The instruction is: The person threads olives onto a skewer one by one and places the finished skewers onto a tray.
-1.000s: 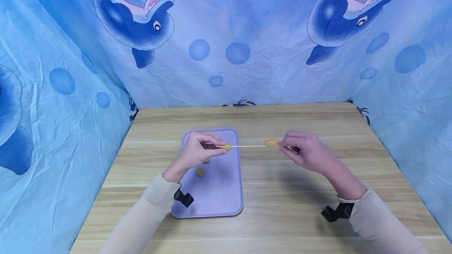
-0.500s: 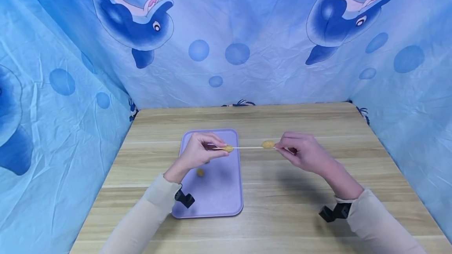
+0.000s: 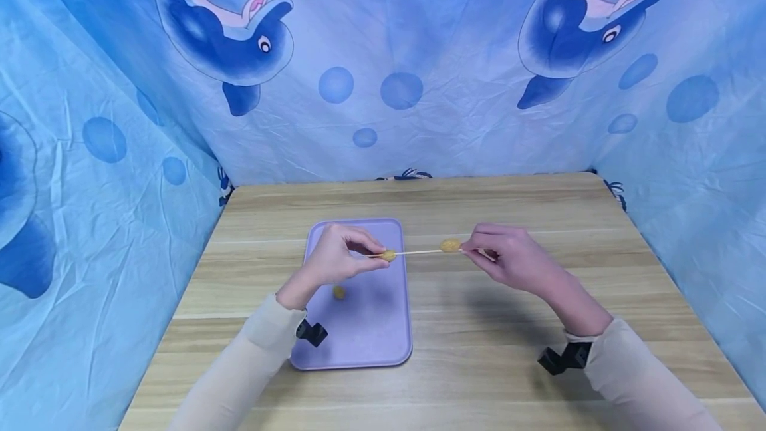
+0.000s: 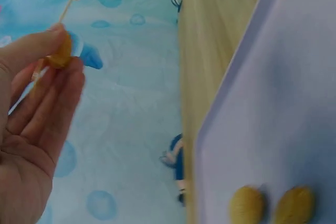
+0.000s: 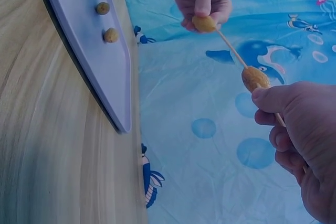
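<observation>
A thin wooden skewer (image 3: 419, 253) runs level between both hands, above the tray's right edge. My left hand (image 3: 335, 255) pinches a golden-brown oval ball (image 3: 389, 256) between thumb and fingers. In the left wrist view the skewer's end pokes out behind this ball (image 4: 61, 51). The right hand (image 3: 514, 255) grips the skewer at its other end, thumb against a second, similar ball (image 5: 255, 78) threaded on it. A bare length of stick separates the two balls. Two more balls lie on the tray, as the right wrist view shows, one nearer (image 5: 102, 8) and one farther (image 5: 111, 35).
The light purple tray (image 3: 371, 338) with a raised rim lies left of centre on the wood-grain table (image 3: 491, 364). Blue sheeting (image 3: 395, 32) printed with dolphins stands behind the table and along both sides. A black camera sits on each wrist.
My right hand has shifted a little left, bringing its ball closer to the left one. The left-hand ball has moved slightly right. One tray ball is now hidden behind my left hand in the head view.
</observation>
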`<state>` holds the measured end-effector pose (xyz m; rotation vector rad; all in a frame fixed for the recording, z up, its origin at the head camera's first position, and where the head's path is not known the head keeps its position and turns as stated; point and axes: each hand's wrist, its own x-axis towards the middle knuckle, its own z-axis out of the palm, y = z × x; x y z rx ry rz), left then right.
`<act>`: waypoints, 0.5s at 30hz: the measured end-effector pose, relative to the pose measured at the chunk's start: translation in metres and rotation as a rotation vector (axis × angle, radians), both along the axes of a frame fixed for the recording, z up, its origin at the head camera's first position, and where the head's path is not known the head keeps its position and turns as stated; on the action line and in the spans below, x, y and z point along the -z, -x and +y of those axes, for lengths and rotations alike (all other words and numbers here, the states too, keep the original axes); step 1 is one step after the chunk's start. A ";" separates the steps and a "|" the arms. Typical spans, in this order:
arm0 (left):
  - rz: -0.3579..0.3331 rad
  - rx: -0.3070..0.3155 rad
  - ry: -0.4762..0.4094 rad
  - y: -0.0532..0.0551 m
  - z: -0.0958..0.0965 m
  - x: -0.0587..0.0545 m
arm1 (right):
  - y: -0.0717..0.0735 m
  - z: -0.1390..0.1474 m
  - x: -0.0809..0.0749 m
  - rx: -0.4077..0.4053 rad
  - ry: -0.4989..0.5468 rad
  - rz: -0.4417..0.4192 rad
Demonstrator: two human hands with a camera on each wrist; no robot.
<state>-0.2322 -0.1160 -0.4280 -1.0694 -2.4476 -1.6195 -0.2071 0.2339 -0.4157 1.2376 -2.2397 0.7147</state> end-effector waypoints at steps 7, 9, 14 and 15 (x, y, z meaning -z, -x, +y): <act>0.181 0.006 0.198 0.000 0.003 -0.013 | 0.001 -0.002 0.001 0.004 -0.017 0.014; 0.208 0.008 0.226 0.000 0.004 -0.014 | 0.001 -0.003 0.001 0.004 -0.018 0.014; 0.234 0.016 0.256 0.000 0.007 -0.016 | 0.001 -0.003 0.003 0.013 -0.016 0.007; 0.235 0.018 0.256 0.000 0.007 -0.017 | 0.001 -0.003 0.003 0.014 -0.014 0.004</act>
